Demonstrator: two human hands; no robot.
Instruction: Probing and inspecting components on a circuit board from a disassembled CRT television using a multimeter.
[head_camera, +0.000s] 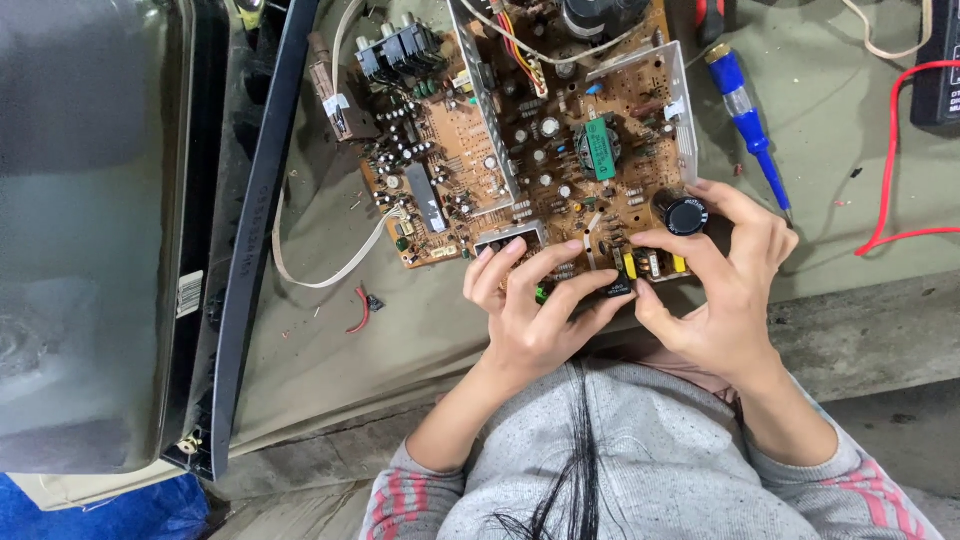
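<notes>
R hand (725, 285) fingers pinch black capacitor (684, 214) at circuit board (520, 150) near-right corner (upright) | L hand (535, 300) fingers curled on board edge, just left

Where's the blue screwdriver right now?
In the head view, the blue screwdriver lies on the bench cloth at upper right, just right of the circuit board, its tip ending just above the right hand.

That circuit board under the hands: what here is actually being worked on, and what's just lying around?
In hand:
circuit board
small black part, pinched by left hand and right hand
black capacitor, by the right fingers

Lying about:
blue screwdriver
red wire
old television
white ribbon cable
</notes>
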